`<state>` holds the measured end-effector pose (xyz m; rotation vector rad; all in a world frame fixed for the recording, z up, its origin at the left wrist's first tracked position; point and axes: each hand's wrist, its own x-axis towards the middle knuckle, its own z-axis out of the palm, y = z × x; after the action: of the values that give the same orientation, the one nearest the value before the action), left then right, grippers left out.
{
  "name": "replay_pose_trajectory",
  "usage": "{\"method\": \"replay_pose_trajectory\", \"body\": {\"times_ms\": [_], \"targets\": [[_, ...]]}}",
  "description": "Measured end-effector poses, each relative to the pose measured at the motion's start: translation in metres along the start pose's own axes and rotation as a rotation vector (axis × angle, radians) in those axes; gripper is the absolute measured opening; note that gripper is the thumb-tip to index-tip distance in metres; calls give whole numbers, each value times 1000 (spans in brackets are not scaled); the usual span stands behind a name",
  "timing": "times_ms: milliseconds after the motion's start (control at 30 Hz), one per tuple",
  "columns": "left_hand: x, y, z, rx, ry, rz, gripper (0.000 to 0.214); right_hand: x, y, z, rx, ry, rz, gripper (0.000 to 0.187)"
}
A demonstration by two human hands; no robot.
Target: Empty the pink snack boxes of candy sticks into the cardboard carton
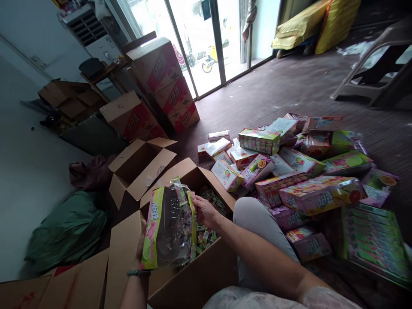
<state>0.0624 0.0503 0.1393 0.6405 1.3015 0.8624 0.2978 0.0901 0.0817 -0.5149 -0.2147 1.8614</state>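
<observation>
Windowed box (170,227), one, green-edged, held tilted above an open carton (206,277) of loose packets (206,237): right hand (207,212) pinching its edge between closed fingertips, left hand (139,248) against the opposite side, fingers hidden, grip I cannot tell. Heaped boxes (322,194) lie right of the carton. Slackened pinch, I judge, could drop it.

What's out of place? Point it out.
The boxes lie jumbled on the floor, many tilted, unlike the cartons stacked by the door. The held pack has a clear wrap that looks crumpled and loose at its upper edge, perhaps torn.
</observation>
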Motion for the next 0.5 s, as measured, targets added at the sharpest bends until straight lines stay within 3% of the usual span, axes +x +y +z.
{"method": "replay_pose_trajectory", "body": {"times_ms": [100, 167, 233, 333, 400, 500], "targets": [[-15, -11, -2, -25, -65, -56, 77, -5, 5, 4, -79, 10, -29, 42], [-22, -19, 2, 26, -69, 21, 82, -9, 10, 6, -147, 8, 4, 44], [-26, -25, 12, 94, -2, 161, 97, -14, 14, 6, -201, 14, 61, 45], [-32, -29, 34, 148, 207, 309, 118, -20, 18, 6, -224, 47, 75, 46], [-37, -28, 47, 203, 310, 359, 120, -22, 19, 6, -248, 58, 63, 48], [-43, -25, 60, 293, 317, 457, 110, -22, 21, 4, -298, 36, 25, 46]]}}
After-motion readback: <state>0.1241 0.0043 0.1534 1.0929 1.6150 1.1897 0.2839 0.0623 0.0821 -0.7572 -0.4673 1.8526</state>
